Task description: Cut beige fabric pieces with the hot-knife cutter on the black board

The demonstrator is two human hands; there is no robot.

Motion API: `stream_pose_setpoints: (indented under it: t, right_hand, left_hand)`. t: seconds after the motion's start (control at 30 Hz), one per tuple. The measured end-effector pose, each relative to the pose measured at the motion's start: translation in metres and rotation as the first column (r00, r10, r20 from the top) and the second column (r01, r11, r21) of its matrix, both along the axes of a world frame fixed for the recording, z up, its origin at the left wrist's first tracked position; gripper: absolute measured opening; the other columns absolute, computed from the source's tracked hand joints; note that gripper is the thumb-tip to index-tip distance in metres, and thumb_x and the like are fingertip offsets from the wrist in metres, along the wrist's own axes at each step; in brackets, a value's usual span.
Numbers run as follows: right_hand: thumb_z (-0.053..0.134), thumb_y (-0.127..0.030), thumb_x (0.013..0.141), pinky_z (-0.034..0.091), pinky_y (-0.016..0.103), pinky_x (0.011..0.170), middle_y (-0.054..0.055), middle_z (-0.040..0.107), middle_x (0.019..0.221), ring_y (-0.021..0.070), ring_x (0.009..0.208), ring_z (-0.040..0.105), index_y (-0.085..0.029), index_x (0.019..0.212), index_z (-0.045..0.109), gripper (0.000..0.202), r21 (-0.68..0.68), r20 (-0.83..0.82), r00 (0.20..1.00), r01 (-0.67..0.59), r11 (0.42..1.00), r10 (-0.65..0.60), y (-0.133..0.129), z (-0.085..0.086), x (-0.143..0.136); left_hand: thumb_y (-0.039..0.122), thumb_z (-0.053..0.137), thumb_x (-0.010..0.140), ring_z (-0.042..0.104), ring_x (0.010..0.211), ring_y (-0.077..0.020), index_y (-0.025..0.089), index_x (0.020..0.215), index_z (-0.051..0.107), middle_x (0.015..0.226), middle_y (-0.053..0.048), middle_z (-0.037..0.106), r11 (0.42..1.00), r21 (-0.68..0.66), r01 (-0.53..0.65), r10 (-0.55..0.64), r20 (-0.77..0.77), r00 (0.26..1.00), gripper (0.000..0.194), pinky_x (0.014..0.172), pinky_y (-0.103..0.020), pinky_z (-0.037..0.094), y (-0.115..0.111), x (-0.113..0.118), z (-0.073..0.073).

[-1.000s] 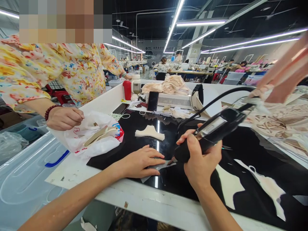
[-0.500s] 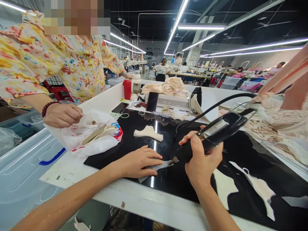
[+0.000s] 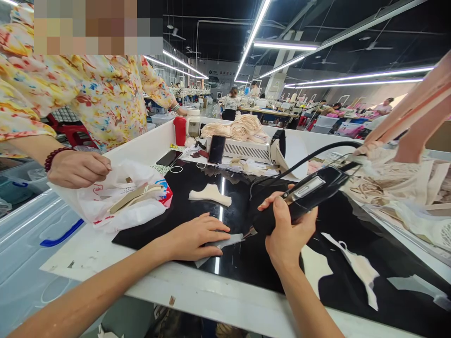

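My left hand (image 3: 197, 238) lies flat with its fingers stretched out, pressing a thin greyish translucent strip (image 3: 233, 240) onto a glossy black board (image 3: 243, 267). Part of the strip is hidden under the palm and fingers. My right hand (image 3: 291, 234) is wrapped round a black corded hot knife (image 3: 299, 199), tilted with its metal tip down at the strip's right end. Whether the tip touches the strip I cannot tell. Beyond my left hand lies a cream fabric piece (image 3: 210, 194). Right of my right wrist are a pale yellowish piece (image 3: 314, 267) and a cream piece with a loop (image 3: 355, 265).
At left, a person's closed hand (image 3: 79, 168) is over a white plastic bag (image 3: 141, 218) holding beige strips. A phone (image 3: 216, 149) leans near stacked fabric (image 3: 246, 126). The knife's cable (image 3: 278, 176) arches behind it. Peach fabric strips (image 3: 391, 112) hang at right.
The whole view has shifted slightly, so things on the board appear further left. My left hand stays on the strip and my right hand keeps its hold on the hot knife.
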State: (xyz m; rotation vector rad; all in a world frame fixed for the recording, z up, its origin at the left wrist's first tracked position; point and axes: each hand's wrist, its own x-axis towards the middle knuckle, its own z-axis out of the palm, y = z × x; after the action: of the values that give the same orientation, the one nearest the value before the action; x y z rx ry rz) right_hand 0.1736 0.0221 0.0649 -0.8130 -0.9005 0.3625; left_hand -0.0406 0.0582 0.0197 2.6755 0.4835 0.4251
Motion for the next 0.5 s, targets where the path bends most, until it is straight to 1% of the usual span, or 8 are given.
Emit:
stream_pose_setpoints:
  t: [0.13,0.2,0.23,0.3,0.37,0.43,0.5]
  right_hand:
    - [0.078,-0.031,0.088,0.054,0.034,0.067,-0.004,0.066,0.081,0.0151,0.063,0.062,-0.025,0.107,0.059,0.028,0.016,0.019,1.000,0.014,1.000,-0.015,0.000,0.000,-0.001]
    - [0.080,-0.033,0.088,0.054,0.035,0.067,-0.003,0.067,0.082,0.0159,0.063,0.062,-0.025,0.107,0.059,0.030,0.011,0.021,1.000,0.012,1.000,-0.013,-0.001,0.001,-0.001]
    - [0.081,-0.035,0.087,0.055,0.035,0.067,-0.003,0.067,0.082,0.0164,0.063,0.062,-0.025,0.107,0.059,0.031,0.001,0.022,1.000,0.017,1.000,-0.017,-0.001,0.001,-0.001]
    - [0.083,-0.038,0.085,0.055,0.037,0.068,-0.002,0.067,0.083,0.0175,0.063,0.062,-0.026,0.107,0.058,0.035,-0.027,0.036,0.999,0.035,0.999,-0.034,-0.002,0.001,0.001]
    - [0.084,-0.041,0.084,0.056,0.039,0.072,-0.001,0.067,0.088,0.0184,0.066,0.064,-0.026,0.107,0.057,0.038,-0.062,0.062,0.997,0.050,0.997,-0.047,-0.003,0.001,0.006]
    - [0.083,-0.045,0.085,0.057,0.042,0.081,0.002,0.069,0.099,0.0199,0.076,0.067,-0.026,0.110,0.057,0.040,-0.104,0.125,0.991,0.058,0.993,-0.045,-0.004,0.003,0.013]
    - [0.082,-0.048,0.085,0.055,0.045,0.092,0.006,0.068,0.117,0.0229,0.095,0.068,-0.025,0.123,0.058,0.051,-0.096,0.207,0.974,0.117,0.989,-0.095,-0.008,0.006,0.021]
  left_hand:
    - [0.037,0.064,0.104,0.055,0.142,-0.0298,0.024,0.142,0.065,0.150,-0.011,0.063,1.000,-0.030,-0.003,0.003,0.018,1.000,0.040,0.128,-0.057,0.028,0.000,-0.001,0.000]
    - [0.036,0.065,0.104,0.055,0.142,-0.0279,0.024,0.144,0.063,0.151,-0.011,0.062,0.998,-0.050,-0.040,0.042,0.054,0.998,0.042,0.127,-0.053,0.032,0.001,-0.002,-0.002]
    - [0.035,0.064,0.104,0.055,0.142,-0.0269,0.024,0.145,0.062,0.151,-0.011,0.061,0.995,-0.057,-0.079,0.083,0.079,0.993,0.042,0.126,-0.050,0.036,0.002,-0.002,-0.004]
    - [0.034,0.061,0.106,0.053,0.143,-0.0257,0.021,0.143,0.063,0.152,-0.012,0.060,0.979,-0.065,-0.194,0.201,0.127,0.971,0.039,0.123,-0.046,0.041,0.003,-0.002,-0.009]
    - [0.033,0.061,0.105,0.053,0.142,-0.0261,0.019,0.136,0.066,0.150,-0.013,0.060,0.951,-0.065,-0.303,0.310,0.146,0.940,0.034,0.122,-0.046,0.043,0.004,-0.002,-0.014]
    - [0.032,0.067,0.101,0.055,0.139,-0.0265,0.019,0.126,0.068,0.145,-0.012,0.063,0.931,-0.072,-0.357,0.365,0.155,0.918,0.027,0.120,-0.046,0.044,0.004,-0.001,-0.017]
    - [0.028,0.070,0.098,0.057,0.136,-0.0259,0.020,0.113,0.069,0.141,-0.011,0.065,0.925,-0.100,-0.365,0.378,0.172,0.910,0.017,0.118,-0.044,0.046,0.003,0.000,-0.019]
